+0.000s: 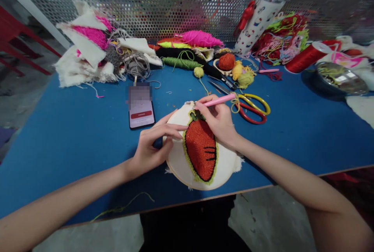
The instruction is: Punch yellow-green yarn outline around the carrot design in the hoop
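Note:
A round embroidery hoop (174,169) with white cloth lies at the table's front edge. On the cloth is an orange carrot design (201,146) in looped yarn, outlined in black and edged with yellow-green, with a dark green top. My left hand (154,142) grips the hoop's left rim, its fingertips resting on the cloth beside the carrot. Pinched in my right hand (219,121) is a pink punch needle (220,100), tilted, with its tip end near the carrot's green top. That tip is hidden by my fingers. Yellow-green yarn hangs from the tool's back end.
Scissors (254,107) with yellow and red handles lie just right of my right hand. A phone (141,105) is left of the hoop. Behind are yarn balls (226,61), cloth scraps (87,49), a tumbler (258,23), a red thread spool (306,57) and a metal bowl (347,80).

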The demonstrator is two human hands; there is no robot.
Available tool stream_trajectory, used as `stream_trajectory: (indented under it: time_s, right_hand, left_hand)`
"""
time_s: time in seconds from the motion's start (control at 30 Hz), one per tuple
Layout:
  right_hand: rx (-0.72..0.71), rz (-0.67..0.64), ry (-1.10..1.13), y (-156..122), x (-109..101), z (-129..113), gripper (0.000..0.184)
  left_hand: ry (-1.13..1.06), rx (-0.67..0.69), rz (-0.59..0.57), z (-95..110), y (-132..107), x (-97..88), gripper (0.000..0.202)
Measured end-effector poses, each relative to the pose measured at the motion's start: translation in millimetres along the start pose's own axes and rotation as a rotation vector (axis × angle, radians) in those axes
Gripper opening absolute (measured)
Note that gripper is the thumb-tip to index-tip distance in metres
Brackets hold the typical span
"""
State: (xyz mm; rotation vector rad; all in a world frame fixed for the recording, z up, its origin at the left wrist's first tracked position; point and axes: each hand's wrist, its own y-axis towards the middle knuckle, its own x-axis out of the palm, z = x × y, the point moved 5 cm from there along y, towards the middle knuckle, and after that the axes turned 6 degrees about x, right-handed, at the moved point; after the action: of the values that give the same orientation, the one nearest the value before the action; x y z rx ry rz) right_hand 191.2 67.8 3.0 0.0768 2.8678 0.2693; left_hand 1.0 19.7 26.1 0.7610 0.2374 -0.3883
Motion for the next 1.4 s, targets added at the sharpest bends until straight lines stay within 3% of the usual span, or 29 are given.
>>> stream_trajectory:
  time_s: [0.2,0.5,0.67,0.9,1.03,1.13,1.23,1.33,1.4]
  right_hand:
    - [0.030,0.093,0.243,2,-8,7,0.010]
    - [0.067,0.140,0.291,2,-10,7,0.010]
    - [0.018,0.114,0.225,2,-7,3,0.013]
    - [-0.007,0.099,-0.095,1,-3,-6,0.017]
    - [0.040,0.086,-0.037,6,-4,-1,0.019]
    - [0.063,0.001,0.052,11,0,4,0.019]
    - [0.019,-0.058,-0.039,11,4,2,0.019]
    - [-0.080,-0.034,-0.185,7,6,-4,0.018]
    - [-0.060,-0.022,-0.129,5,5,-3,0.018]
  left_hand:
    - [-0.006,-0.013,-0.008,-2,-1,0.0,0.024]
    - [-0.005,-0.018,-0.003,-1,1,-0.5,0.021]
    - [0.005,-0.004,-0.006,1,0,-0.6,0.024]
    - [-0.032,-0.001,0.000,1,-1,-0.4,0.023]
    - [-0.029,-0.009,0.000,1,-1,0.0,0.022]
    - [-0.027,-0.006,0.002,1,0,0.1,0.022]
    - [-0.032,0.000,0.000,2,0,0.6,0.023]
    - [-0.024,0.001,-0.015,2,1,1.5,0.023]
    - [-0.017,-0.005,-0.021,2,1,1.8,0.024]
